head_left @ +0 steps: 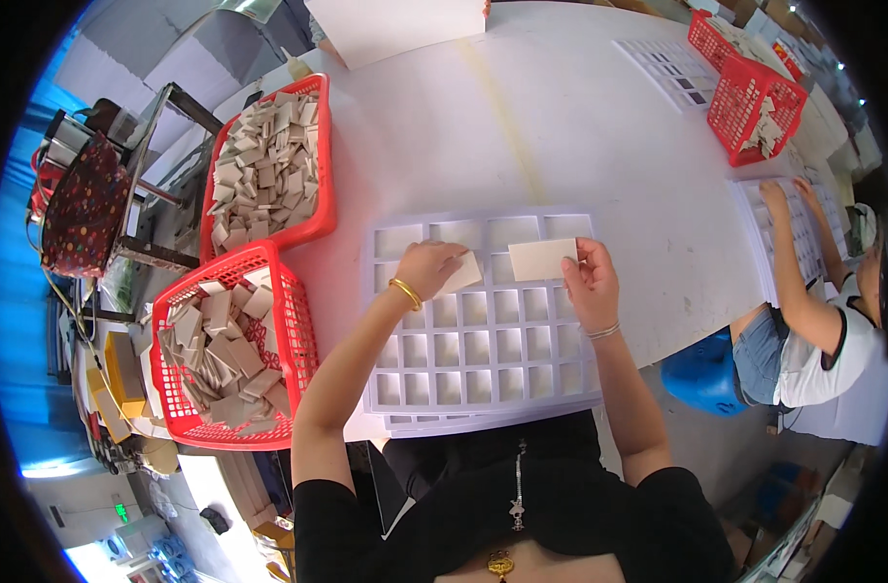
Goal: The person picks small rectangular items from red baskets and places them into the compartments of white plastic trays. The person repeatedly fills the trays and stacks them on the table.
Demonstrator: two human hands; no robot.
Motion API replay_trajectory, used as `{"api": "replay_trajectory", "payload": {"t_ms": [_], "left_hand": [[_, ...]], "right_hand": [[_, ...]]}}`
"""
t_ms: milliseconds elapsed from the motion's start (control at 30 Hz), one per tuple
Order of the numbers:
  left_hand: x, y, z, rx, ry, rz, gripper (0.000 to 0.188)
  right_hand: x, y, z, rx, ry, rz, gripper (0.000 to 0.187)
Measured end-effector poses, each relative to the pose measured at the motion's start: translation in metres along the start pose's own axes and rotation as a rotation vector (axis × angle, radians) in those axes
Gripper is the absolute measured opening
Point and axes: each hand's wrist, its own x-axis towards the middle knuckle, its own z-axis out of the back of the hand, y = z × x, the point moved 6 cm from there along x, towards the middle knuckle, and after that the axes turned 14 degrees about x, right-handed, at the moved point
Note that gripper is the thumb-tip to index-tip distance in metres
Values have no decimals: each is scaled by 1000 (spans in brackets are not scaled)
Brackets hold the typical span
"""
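In front of me lies a white compartment tray [478, 387] with rows of small square cells and larger cells along its far side. My right hand [593, 282] pinches a flat cream rectangular card piece [541, 259] by its right end, above the tray's far right cells. My left hand [430, 268], with a gold bangle at the wrist, bends over the far left cells. Its fingers are on a second cream card piece [462, 276], tilted and partly hidden under the hand. Another tray edge shows beneath the near side of this one.
Two red plastic baskets, a far one [327, 185] and a near one [298, 335], hold many loose card pieces at my left. At the right, a co-worker [803, 330] handles another tray [760, 228]. Red baskets [735, 107] and a partly filled tray [663, 73] stand beyond.
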Motion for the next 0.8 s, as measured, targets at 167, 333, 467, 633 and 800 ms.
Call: {"api": "replay_trajectory", "payload": {"t_ms": [167, 333, 467, 633, 800], "left_hand": [[8, -9, -7, 108, -21, -48, 25], [-10, -15, 3, 291, -278, -106, 29], [-30, -20, -5, 330, -171, -160, 30], [-50, -19, -15, 268, -43, -123, 30], [-46, -22, -15, 309, 35, -138, 26]], "right_hand": [[4, 11, -8, -9, -52, -67, 32], [29, -2, -15, -105, 11, -17, 32], [59, -37, -27, -254, 110, 143, 26], [82, -72, -75, -382, 238, -34, 20], [93, -106, -100, -664, 405, -53, 20]]}}
